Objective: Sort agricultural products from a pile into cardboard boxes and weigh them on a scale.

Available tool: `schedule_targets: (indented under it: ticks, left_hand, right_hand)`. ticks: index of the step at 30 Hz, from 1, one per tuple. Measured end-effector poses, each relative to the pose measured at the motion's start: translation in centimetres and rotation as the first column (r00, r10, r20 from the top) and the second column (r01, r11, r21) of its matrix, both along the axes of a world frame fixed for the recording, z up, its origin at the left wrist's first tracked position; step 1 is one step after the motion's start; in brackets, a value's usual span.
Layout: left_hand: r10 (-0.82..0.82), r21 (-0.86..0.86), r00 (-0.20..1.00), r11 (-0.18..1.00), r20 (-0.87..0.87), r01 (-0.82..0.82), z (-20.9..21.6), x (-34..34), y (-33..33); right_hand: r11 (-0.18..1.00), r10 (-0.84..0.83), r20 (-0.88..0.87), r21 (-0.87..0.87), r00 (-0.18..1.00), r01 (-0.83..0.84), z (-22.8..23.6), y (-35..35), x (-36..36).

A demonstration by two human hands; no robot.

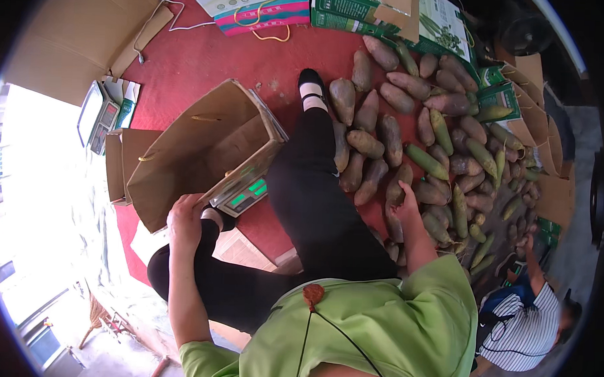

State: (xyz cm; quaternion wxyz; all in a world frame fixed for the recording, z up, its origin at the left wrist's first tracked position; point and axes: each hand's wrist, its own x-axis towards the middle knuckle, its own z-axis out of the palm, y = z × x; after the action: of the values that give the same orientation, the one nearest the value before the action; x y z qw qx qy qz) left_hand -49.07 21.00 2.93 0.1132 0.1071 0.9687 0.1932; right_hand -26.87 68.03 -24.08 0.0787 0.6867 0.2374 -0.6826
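My left hand (pixel 184 219) is closed on the near rim of an open cardboard box (pixel 214 129) with yellow cord handles. The box stands tilted, its mouth toward me, and I see no radish in the visible part of it. At its near side a digital scale (pixel 247 192) shows lit green digits. My right hand (pixel 410 209) is over the near left part of a radish pile, fingers apart, with nothing held. Beside its fingertips lie a purplish radish (pixel 392 221) and another radish (pixel 402 175). A green radish (pixel 426 161) lies just beyond.
Many purple and green radishes (pixel 462 164) spread over the red floor covering (pixel 187 51) to my right. Another scale (pixel 103 118) stands far left. Printed cartons (pixel 348 17) line the back. A co-worker in a striped shirt (pixel 526 329) reaches into the pile at lower right.
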Motion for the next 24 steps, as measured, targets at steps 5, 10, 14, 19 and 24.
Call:
schedule_targets:
  ticks: [5, 10, 14, 19, 24]
  left_hand:
    - [-0.020, -0.016, 1.000, 1.000, -0.002, 0.020, 0.0, -0.3, 0.1]
    - [-0.054, -0.006, 0.998, 0.999, -0.027, 0.054, -0.3, -0.2, 0.3]
    - [-0.052, -0.031, 0.999, 0.998, -0.009, 0.052, -0.2, -0.4, 0.5]
    - [-0.098, -0.039, 0.994, 0.995, -0.044, 0.096, -0.5, -0.3, -0.3]
    - [-0.156, -0.016, 0.987, 0.988, -0.050, 0.155, -1.1, -0.8, 0.0]
  right_hand:
    - [0.988, 0.142, -0.309, 0.097, 0.940, -0.117, 5.7, -1.3, -2.2]
    - [0.699, 0.689, -0.419, 0.599, 0.591, -0.391, 17.7, -3.5, -11.7]
    - [0.240, 0.966, -0.179, 0.891, 0.188, -0.385, 27.6, -6.9, -20.1]
    - [-0.275, 0.937, 0.238, 0.954, -0.255, -0.121, 35.6, -15.6, -28.4]
    - [-0.702, 0.605, 0.621, 0.711, -0.498, 0.034, 34.0, -25.0, -33.1]
